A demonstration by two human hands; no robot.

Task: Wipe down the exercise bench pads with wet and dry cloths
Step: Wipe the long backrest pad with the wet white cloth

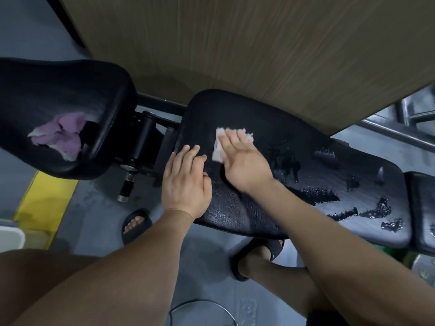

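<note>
1. Only container: white bin corner (10, 238) at the lower left edge, on the floor. Inside not visible.
2. Middle bench pad (235, 109): black, long, runs left to right. Far edge sits close under the wood panel (235, 43), little room there. Near edge is free, open grey floor (94, 220) below it.
3. Gap between the middle pad and the left pad (58, 90) is filled by the black frame hinge (146, 137); an adjuster knob (128, 182) hangs under it.
4. Another black pad (423, 208) butts against the middle pad's right end.
5. Right hand (244, 161): fingers straight and together, pressing flat on a white cloth (219, 149). No curl round it.
6. White cloth: crumpled, small, on the left half of the middle pad, mostly under the fingers.
7. Left hand (186, 182): flat, fingers extended, rests on the pad's left corner just beside the right hand. Holds nothing.
8. Purple cloth (61, 135): bunched, lying loose on the left pad, well apart from both hands.
9. Pad surface: cracked texture near the hands, wet sheen and dark patches on the right half.
10. Yellow floor marking (44, 201) under the left pad.
</note>
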